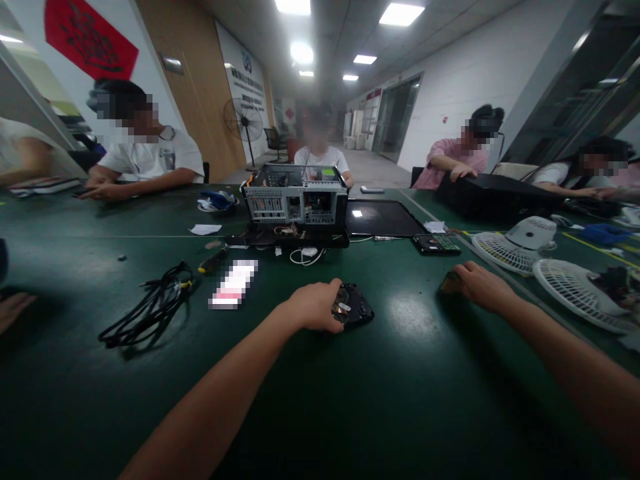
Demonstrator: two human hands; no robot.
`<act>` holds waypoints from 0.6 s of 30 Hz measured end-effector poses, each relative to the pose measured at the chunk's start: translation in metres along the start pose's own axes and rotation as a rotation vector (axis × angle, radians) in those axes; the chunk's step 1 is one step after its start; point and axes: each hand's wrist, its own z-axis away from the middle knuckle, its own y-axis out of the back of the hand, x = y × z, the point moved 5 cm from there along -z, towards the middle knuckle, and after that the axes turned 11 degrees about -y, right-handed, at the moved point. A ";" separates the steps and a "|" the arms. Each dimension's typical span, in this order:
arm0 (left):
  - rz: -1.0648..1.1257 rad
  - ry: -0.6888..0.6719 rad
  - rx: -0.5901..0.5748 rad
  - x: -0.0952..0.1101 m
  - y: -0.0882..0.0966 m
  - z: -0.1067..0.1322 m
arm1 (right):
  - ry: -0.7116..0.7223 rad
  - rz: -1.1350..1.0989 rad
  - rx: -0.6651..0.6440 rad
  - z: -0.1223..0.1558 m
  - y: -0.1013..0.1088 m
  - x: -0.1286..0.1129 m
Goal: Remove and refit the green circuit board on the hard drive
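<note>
My left hand [316,305] is closed round a small black device, likely a hard drive [354,305], lying on the dark green table [410,400]. My right hand [479,285] rests further right with its fingers curled over a small dark object [449,285] that I cannot make out. An open computer case [295,200] stands behind both hands at the table's middle.
A black cable bundle [150,308] lies left. A black side panel [383,219] and a circuit board [437,244] lie behind. White fan grilles [575,293] sit right. Several people sit around the table; another person's hand [13,308] shows at the left edge.
</note>
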 end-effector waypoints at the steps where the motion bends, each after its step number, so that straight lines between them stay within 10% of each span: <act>1: 0.013 -0.014 0.000 -0.007 0.004 0.002 | -0.017 -0.015 -0.007 0.009 -0.001 0.007; 8: 0.044 -0.034 -0.006 -0.017 0.010 0.004 | -0.080 -0.218 0.022 0.056 0.022 -0.008; 18: 0.026 -0.044 -0.049 -0.033 0.013 0.008 | 0.422 -0.576 0.376 0.064 0.088 -0.217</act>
